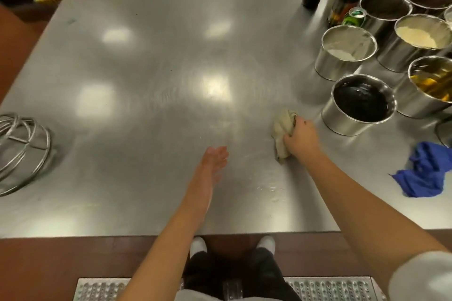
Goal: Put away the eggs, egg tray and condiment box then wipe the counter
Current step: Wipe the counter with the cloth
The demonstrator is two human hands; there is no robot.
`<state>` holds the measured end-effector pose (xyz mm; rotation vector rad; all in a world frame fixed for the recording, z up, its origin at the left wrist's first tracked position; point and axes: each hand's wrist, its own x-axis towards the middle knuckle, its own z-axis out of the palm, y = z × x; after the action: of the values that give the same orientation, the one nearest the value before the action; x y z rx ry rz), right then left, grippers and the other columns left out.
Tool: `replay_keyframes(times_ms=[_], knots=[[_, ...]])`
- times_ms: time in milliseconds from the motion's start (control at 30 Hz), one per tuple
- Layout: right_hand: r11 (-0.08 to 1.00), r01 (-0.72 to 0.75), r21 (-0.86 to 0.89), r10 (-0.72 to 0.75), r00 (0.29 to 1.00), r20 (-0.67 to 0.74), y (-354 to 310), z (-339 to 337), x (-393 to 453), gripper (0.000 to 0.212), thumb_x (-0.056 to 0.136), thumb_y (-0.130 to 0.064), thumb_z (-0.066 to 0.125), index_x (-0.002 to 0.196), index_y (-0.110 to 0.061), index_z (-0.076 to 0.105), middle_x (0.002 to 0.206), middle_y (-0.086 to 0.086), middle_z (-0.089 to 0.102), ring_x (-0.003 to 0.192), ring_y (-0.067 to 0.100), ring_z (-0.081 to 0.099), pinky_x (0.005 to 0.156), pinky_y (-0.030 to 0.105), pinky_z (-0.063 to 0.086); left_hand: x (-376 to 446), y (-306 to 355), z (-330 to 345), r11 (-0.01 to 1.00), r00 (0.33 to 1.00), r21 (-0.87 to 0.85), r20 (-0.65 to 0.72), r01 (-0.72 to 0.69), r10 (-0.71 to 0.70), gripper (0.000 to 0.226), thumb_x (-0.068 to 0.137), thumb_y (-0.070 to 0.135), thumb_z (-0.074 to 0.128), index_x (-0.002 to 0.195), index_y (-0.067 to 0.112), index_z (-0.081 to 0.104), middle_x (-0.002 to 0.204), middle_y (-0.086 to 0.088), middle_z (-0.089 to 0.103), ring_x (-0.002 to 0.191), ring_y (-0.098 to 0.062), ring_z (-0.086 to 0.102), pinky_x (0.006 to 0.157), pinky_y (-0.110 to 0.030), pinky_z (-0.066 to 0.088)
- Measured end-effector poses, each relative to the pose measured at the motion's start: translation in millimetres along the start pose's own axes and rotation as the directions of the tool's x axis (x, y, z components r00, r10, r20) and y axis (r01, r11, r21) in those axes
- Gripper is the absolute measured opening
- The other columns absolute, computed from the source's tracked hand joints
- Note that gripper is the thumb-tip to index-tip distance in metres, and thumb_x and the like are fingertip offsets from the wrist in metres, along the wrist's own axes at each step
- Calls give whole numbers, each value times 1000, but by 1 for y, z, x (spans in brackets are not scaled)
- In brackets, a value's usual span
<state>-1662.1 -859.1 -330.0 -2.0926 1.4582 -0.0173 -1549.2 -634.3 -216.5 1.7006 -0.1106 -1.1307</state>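
Rag (283, 133), beige and bunched, sits on the counter (151, 61) right of centre, just left of the nearest tins. Right hand (302, 138) grips it: fingers curled tight over the top of the wad, knuckles up, pressing it to the steel. Cloth sticks out past the fingers on the far side and the near side.

Left hand (216, 159) holds nothing. Fingers straight and together, hand turned on edge, over the counter left of the rag and apart from it. Can't tell if its edge touches the surface.

Small wet smears on the steel near the front edge, between the two forearms.

Right side: cluster of round steel tins (358, 105). Nearest one holds dark liquid, one behind it white powder, another pale yellow powder, one something amber. Behind them dark bottles (346, 0) and a green can (354, 16).

Blue cloth (425, 171) crumpled at the right, near the front, well apart from the rag.

Wire whisk (22, 146) at the left edge, partly cut off.

No eggs, tray or condiment box in view.
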Motion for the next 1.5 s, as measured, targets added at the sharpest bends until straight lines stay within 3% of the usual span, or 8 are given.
replay_keyframes(times_ms=[100, 333, 667, 867, 1000, 1133, 1367, 1500], knots=[[1000, -4, -10, 5, 1000, 15, 4, 2, -7, 57, 89, -18, 59, 142, -6, 41, 134, 22, 46, 118, 40, 51, 100, 43, 42, 11, -3, -7, 999, 999, -10, 32, 34, -33, 57, 108, 34, 10, 145, 8, 43, 152, -12, 45, 141, -27, 40, 120, -48, 19], [999, 33, -40, -33, 999, 1, 30, 22, -79, 61, 87, -17, 60, 145, -11, 43, 129, 17, 53, 110, 37, 54, 82, 36, 41, 4, -27, -40, 990, 983, -3, 117, -143, 143, 43, 104, 47, 20, 125, 31, 54, 142, 0, 54, 126, -13, 52, 104, -32, 33], [992, -110, -67, 105, 992, -73, 38, 52, -163, 64, 86, -19, 64, 146, -11, 43, 124, 18, 50, 101, 39, 55, 74, 33, 39, 7, -34, -85, 975, 949, 41, 244, -218, 201, 44, 103, 47, 20, 130, 31, 51, 145, 3, 51, 130, -12, 50, 107, -28, 33], [984, -166, -66, 155, 978, -139, -13, 77, -167, 56, 89, -19, 64, 140, -6, 46, 120, 22, 50, 92, 42, 58, 69, 33, 37, 13, -31, -136, 967, 942, 20, 235, -252, 241, 66, 87, 61, 23, 135, 26, 52, 143, 3, 53, 130, -12, 51, 110, -32, 35], [998, -41, -51, 36, 995, -90, -90, 125, -170, 54, 88, -25, 64, 138, -11, 47, 120, 16, 50, 90, 36, 59, 67, 32, 41, 21, -30, -188, 968, 955, -4, 161, -252, 249, 72, 88, 60, 22, 141, 21, 50, 144, 2, 53, 130, -13, 51, 112, -36, 34], [991, 132, -13, -132, 991, 14, -188, 187, -172, 54, 87, -30, 62, 137, -18, 47, 117, 8, 50, 90, 28, 59, 67, 30, 43, 26, -28, -241, 969, 968, -37, 46, -244, 246, 48, 101, 50, 17, 125, 31, 54, 134, 7, 56, 123, -9, 54, 110, -35, 34], [876, 480, -45, -445, 842, 305, -325, 281, -198, 56, 87, -25, 61, 139, -17, 42, 126, 12, 48, 106, 35, 56, 78, 37, 44, 24, -31, -335, 968, 963, -121, -183, -221, 197, 45, 107, 36, 13, 126, 20, 52, 137, -3, 54, 115, -12, 56, 104, -32, 36], [869, 494, -35, -457, 827, 328, -333, 290, -197, 56, 87, -23, 61, 139, -21, 42, 127, 10, 49, 108, 34, 55, 81, 37, 47, 25, -32, -361, 958, 952, -180, -251, -224, 175, 47, 107, 37, 12, 130, 20, 50, 135, -1, 54, 120, -17, 52, 103, -35, 35]])
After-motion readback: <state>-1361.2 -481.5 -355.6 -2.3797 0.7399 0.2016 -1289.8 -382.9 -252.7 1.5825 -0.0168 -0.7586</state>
